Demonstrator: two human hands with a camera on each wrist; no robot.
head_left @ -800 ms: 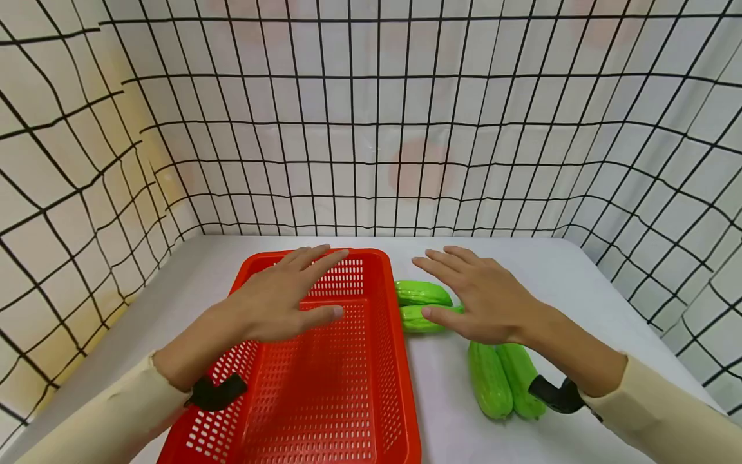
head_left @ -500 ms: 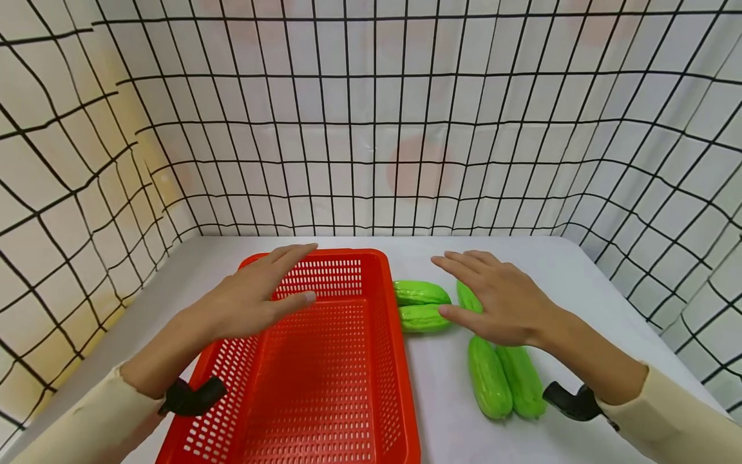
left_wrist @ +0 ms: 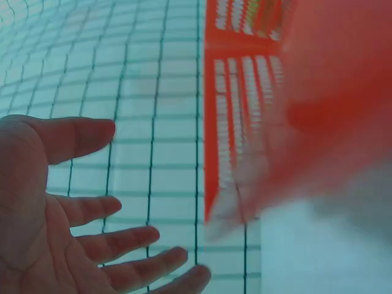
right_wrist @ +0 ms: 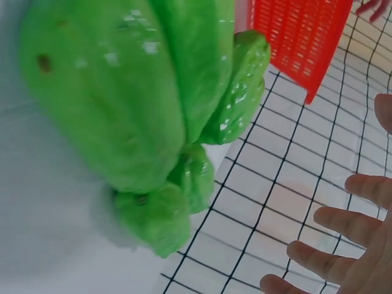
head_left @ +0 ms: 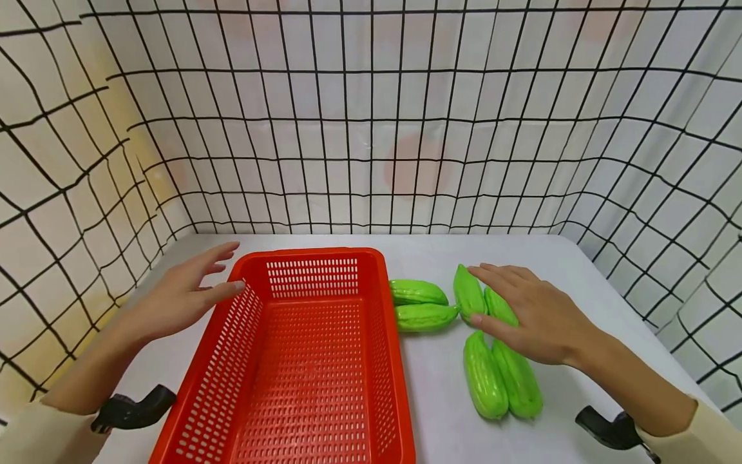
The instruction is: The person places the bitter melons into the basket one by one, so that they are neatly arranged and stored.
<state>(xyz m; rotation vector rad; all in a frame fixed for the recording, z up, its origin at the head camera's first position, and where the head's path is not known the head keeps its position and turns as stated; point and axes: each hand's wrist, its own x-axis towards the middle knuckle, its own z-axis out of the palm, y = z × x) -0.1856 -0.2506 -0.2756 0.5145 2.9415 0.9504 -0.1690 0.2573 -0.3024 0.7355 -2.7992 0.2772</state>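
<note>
My left hand (head_left: 180, 299) hovers beside the left rim of a red plastic basket (head_left: 313, 374), its fingers spread and holding nothing. The thumb tip overlaps the rim in the head view. On the right, my right hand (head_left: 536, 319) is held over several glossy green gourd-like vegetables (head_left: 485, 377), fingers extended, nothing gripped. These lie in pairs: one pair (head_left: 426, 318) against the basket's right side, one (head_left: 468, 293) farther back and partly hidden by the right hand, one nearer. In the right wrist view the green vegetables (right_wrist: 104, 92) lie apart from the fingers.
Black wire mesh (head_left: 371, 138) rises at the back and both sides, with white sheeting behind it. A white table surface (head_left: 452, 438) lies under everything. Black wrist devices (head_left: 136, 407) are strapped on both forearms.
My left hand has moved left, from over the basket to beside its left rim. My right hand has shifted right and slightly nearer, uncovering more of the green vegetables.
</note>
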